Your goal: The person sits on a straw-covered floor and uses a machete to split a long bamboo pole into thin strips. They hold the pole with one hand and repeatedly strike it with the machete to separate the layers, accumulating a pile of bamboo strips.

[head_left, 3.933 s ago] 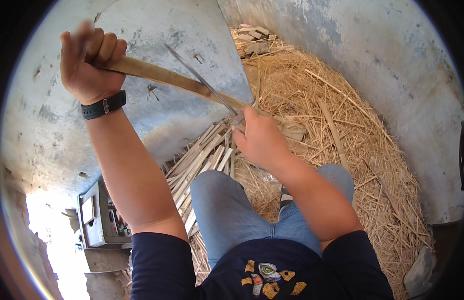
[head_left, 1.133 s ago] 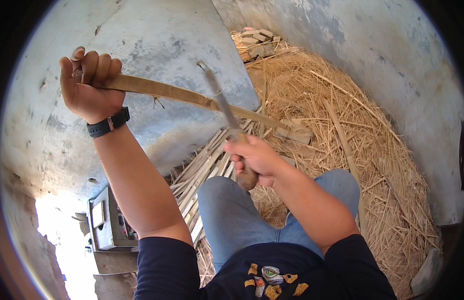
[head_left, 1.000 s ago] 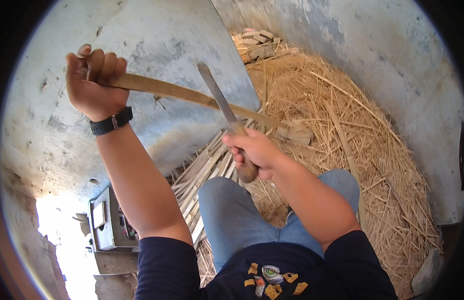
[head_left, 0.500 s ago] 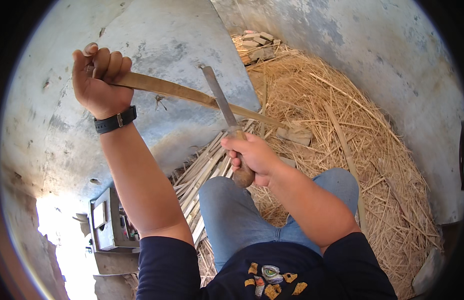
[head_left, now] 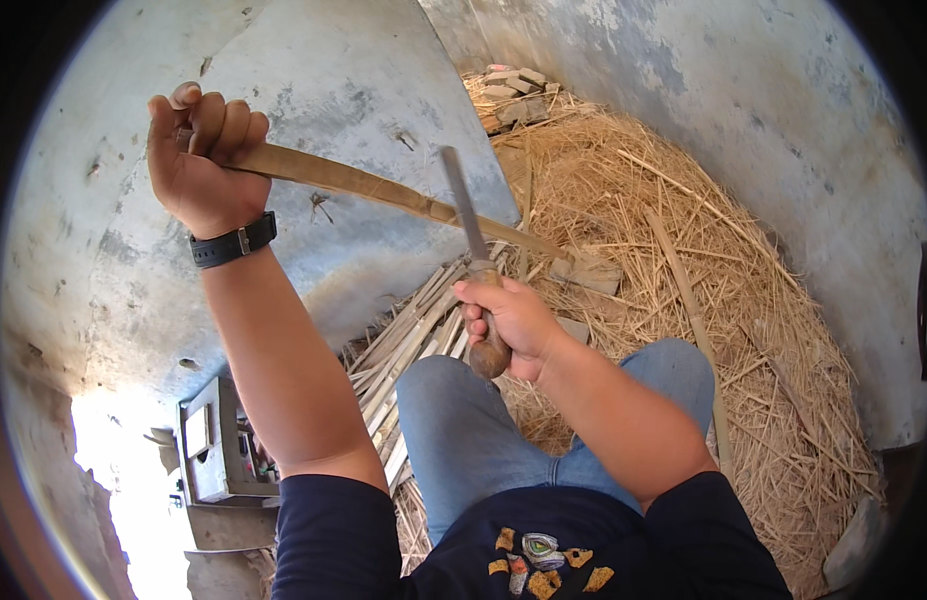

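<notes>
My left hand (head_left: 206, 160), with a dark watch strap (head_left: 234, 241) at the wrist, is raised at the upper left. Its fingers are wrapped round the top of a long bamboo strip (head_left: 354, 183). The strip slants down to the right, its far end by a small block (head_left: 589, 274) on the straw. In my right hand (head_left: 519, 320), above my knees, is a knife by its thick wooden handle (head_left: 491, 355). The knife's long narrow blade (head_left: 462, 205) points up and away, crossing the strip's line; I cannot tell whether they touch.
A bundle of split bamboo strips (head_left: 414, 335) lies left of my knees. Straw and shavings (head_left: 724, 310) cover the ground, with a longer strip (head_left: 684, 285) to the right. Bricks (head_left: 519, 85) are piled at the back. A small cabinet (head_left: 216, 450) stands left, before a worn wall (head_left: 334, 60).
The knife and my right hand have shifted slightly right, and the blade tip has moved right and nearer to me. My left hand and the strip are nearly still.
</notes>
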`<state>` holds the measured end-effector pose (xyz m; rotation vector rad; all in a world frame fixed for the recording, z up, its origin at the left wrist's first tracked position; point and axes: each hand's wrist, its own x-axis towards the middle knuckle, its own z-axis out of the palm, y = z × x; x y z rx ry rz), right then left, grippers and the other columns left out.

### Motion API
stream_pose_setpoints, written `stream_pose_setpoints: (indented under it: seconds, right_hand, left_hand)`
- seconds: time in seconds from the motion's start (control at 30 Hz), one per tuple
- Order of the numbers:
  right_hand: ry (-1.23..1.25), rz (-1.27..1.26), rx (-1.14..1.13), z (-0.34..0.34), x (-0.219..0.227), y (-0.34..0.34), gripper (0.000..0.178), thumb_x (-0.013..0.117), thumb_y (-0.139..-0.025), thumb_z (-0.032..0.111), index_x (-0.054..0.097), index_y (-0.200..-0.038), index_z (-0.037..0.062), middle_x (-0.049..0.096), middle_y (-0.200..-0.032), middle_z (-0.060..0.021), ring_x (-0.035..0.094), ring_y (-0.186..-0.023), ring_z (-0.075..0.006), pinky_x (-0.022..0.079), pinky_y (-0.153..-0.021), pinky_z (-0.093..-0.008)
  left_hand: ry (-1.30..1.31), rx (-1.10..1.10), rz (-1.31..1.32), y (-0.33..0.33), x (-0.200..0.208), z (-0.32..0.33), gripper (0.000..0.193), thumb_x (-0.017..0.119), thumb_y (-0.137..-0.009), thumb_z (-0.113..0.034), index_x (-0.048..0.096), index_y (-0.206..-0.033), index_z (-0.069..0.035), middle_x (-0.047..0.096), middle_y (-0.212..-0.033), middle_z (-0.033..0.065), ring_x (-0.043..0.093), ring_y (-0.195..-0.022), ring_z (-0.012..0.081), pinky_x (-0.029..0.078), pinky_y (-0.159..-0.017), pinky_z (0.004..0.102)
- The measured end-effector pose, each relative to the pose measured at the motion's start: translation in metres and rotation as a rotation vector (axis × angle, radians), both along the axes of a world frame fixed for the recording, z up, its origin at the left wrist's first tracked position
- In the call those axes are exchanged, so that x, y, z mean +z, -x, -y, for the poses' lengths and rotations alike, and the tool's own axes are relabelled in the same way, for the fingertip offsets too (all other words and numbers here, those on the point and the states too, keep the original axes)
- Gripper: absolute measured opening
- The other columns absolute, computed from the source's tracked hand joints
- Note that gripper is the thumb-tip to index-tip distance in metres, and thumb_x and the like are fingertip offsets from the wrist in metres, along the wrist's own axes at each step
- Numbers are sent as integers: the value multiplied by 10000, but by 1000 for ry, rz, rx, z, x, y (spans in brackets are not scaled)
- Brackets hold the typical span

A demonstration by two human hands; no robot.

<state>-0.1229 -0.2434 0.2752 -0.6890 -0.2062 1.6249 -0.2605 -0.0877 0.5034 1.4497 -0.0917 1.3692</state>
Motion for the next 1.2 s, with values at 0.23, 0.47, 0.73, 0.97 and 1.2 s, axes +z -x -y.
stream_pose_setpoints:
  seconds: [0.23, 0.47, 0.73, 0.97, 1.2]
  right_hand:
    - [95, -70, -114, -4, -4, 33, 140, 672, -943, 137, 537, -951, 98, 514, -711, 35, 489, -577, -48, 464, -536, -227]
    - [-19, -37, -38, -4, -1, 6, 134, 671, -942, 135, 545, -942, 91, 521, -714, 40, 491, -578, -48, 464, -531, -230]
    - [-2, -41, 26, 2, 10, 23, 126, 669, -942, 146, 564, -976, 84, 520, -721, 34, 492, -561, -43, 464, -509, -221]
    - [-192, 74, 89, 15, 44, 8, 164, 681, -935, 156, 540, -987, 90, 508, -736, 35, 493, -571, -36, 462, -517, -216]
    - [-68, 90, 25, 15, 14, 19, 145, 669, -937, 152, 543, -975, 90, 513, -740, 24, 491, -583, -45, 452, -526, -226]
  left_hand:
    - [-21, 15, 12, 2, -1, 4, 269, 584, -965, -341, 589, -880, -86, 270, -570, -53, 217, -521, 92, 216, -519, 275]
    - [4, 4, 10, -1, -1, 8, 283, 569, -973, -353, 588, -879, -87, 272, -569, -50, 218, -521, 94, 220, -518, 274]
    - [-11, 27, 12, 4, -4, 5, 292, 539, -991, -352, 588, -888, -82, 260, -577, -48, 212, -526, 97, 223, -520, 276]
    - [-5, 14, -7, 3, -3, 7, 299, 502, -1011, -345, 574, -898, -77, 260, -584, -48, 208, -527, 98, 223, -522, 275]
    - [-27, 38, -2, -3, -3, 15, 341, 497, -1018, -386, 576, -897, -77, 261, -590, -47, 213, -530, 100, 223, -521, 277]
